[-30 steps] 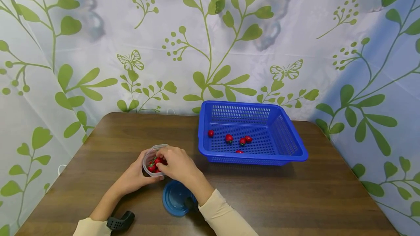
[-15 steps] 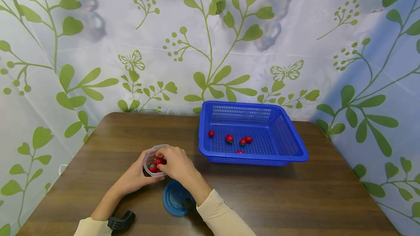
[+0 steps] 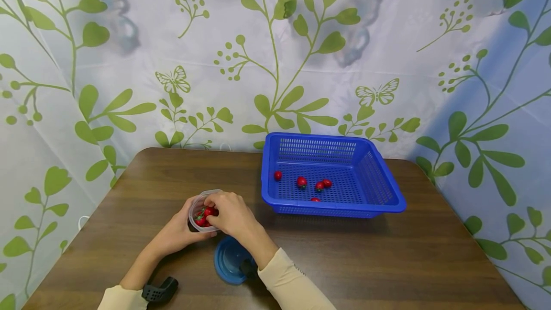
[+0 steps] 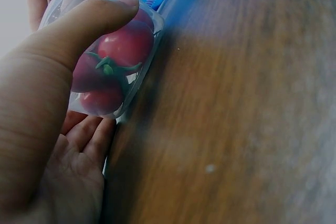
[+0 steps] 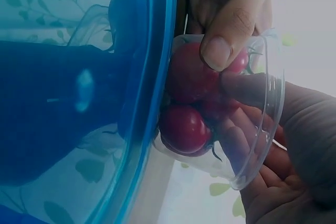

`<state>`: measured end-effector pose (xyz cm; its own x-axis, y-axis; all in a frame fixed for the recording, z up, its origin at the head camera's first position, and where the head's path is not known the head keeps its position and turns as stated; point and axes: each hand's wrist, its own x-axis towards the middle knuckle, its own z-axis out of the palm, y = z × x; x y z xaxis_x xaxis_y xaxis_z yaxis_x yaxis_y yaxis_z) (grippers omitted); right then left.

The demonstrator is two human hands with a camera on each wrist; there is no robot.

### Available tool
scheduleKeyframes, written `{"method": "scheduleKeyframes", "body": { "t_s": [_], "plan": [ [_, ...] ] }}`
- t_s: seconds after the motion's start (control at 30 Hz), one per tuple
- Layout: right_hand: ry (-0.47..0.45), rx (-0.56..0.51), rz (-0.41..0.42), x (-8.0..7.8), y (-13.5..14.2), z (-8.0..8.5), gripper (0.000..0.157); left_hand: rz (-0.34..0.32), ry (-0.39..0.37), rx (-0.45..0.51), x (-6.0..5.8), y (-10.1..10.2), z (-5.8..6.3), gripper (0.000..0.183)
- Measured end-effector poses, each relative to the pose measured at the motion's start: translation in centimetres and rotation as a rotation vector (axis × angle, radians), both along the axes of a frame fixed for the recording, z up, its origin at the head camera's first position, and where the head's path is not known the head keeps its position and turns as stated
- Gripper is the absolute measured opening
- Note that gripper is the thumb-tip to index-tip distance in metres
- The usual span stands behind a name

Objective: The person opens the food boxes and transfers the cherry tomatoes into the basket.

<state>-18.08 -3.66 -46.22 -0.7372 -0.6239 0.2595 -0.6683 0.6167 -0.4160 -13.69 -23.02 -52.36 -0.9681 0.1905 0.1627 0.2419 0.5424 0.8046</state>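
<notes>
My left hand [image 3: 178, 229] grips a small clear plastic tub [image 3: 199, 201] round its side, the tub's mouth tilted toward my right hand. Inside it are several cherry tomatoes [image 5: 184, 128], red with green stems. My right hand [image 3: 236, 216] reaches into the tub and pinches a cherry tomato [image 3: 209, 211] between thumb and fingers. Through the clear wall, in the right wrist view, the right thumb shows among the tomatoes. The left thumb [image 4: 100, 17] presses on the tub's outer wall in the left wrist view.
Just below the right hand lies a round blue lid [image 3: 228, 263], partly under the right wrist. A blue slotted basket [image 3: 331, 208] with several more cherry tomatoes [image 3: 302, 182] stands at the back right of the wooden table [image 3: 387, 257]. A leaf-patterned curtain [image 3: 193, 51] hangs behind.
Over the last second the right hand and forearm have shifted very slightly, and more of the pinched cherry tomato shows. The left hand, tub, lid and basket have stayed in place.
</notes>
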Motion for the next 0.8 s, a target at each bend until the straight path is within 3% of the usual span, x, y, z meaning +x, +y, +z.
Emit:
{"method": "scheduleKeyframes", "body": {
  "t_s": [0.5, 0.8],
  "plan": [
    [-0.031, -0.011, 0.022, -0.18, 0.27, -0.26, 0.027, -0.004, -0.035, 0.018, 0.27, 0.06, -0.14, 0.097],
    [-0.024, -0.056, 0.058, -0.28, 0.83, 0.37, 0.027, 0.007, -0.010, -0.002, 0.07, -0.01, -0.10, 0.097]
  ]
}}
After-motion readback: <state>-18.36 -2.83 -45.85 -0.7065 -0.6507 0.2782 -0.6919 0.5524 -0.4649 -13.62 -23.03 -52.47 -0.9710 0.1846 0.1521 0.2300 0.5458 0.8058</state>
